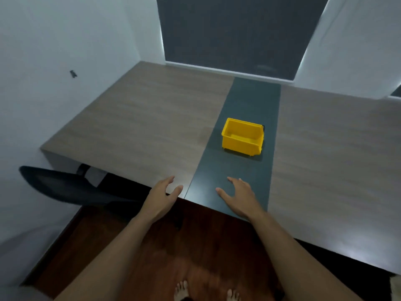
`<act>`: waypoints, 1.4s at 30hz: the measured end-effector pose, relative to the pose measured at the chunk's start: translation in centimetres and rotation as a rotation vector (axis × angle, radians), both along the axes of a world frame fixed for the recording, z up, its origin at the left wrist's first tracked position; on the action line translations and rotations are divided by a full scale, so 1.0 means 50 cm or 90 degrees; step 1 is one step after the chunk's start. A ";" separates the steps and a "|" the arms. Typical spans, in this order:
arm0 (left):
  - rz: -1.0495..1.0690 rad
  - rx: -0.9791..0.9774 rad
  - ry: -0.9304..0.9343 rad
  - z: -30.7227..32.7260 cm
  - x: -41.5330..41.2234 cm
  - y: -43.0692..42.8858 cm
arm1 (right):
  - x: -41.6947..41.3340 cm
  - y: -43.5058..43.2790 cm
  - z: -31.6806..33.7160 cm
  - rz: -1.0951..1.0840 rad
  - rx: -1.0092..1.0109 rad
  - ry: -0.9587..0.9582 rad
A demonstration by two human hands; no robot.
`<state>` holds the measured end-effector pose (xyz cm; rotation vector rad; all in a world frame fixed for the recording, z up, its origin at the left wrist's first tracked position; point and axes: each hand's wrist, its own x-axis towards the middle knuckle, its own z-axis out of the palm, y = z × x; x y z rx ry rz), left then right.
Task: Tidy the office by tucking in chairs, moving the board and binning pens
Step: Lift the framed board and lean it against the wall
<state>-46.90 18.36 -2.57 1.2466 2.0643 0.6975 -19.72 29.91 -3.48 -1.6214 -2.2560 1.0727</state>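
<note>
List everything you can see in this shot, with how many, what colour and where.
bin: one, yellow, looks empty, on the desk's dark strip
desk: one, wood-grain with a dark centre strip, across the middle
chair: one, black, lower left, partly under the desk
blind: one, dark, behind the desk
floor: reddish wood, bottom
left hand: one, open, over the near edge
right hand: one, open, over the dark strip
feet: two, bare, bottom

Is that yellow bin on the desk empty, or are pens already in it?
Empty, as far as shows: the yellow plastic bin stands upright, its bare floor visible, no pens inside.
</note>
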 end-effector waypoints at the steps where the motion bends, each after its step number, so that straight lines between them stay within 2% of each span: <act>1: 0.020 0.003 0.000 0.002 0.003 -0.018 | -0.006 -0.008 0.002 0.022 0.007 0.006; 4: 0.089 0.015 -0.010 0.012 0.007 -0.058 | -0.034 -0.009 0.020 0.077 0.024 0.038; 6: 0.134 0.025 -0.028 0.016 0.014 0.012 | -0.055 0.091 0.019 0.112 0.007 0.060; 8: 0.187 0.044 -0.027 0.037 0.014 -0.012 | -0.083 0.106 0.038 0.151 0.010 0.074; 17: 0.414 0.067 0.013 0.056 -0.015 -0.281 | -0.236 -0.004 0.068 0.372 0.000 0.073; 26: 0.619 0.097 -0.035 0.062 -0.091 -0.578 | -0.444 -0.207 0.107 0.559 -0.032 0.070; 36: 0.751 0.124 0.002 0.108 -0.254 -0.936 | -0.748 -0.520 0.131 0.662 0.003 0.086; 42: 0.830 0.136 0.012 0.122 -0.336 -1.140 | -0.908 -0.718 0.123 0.702 -0.027 0.107</act>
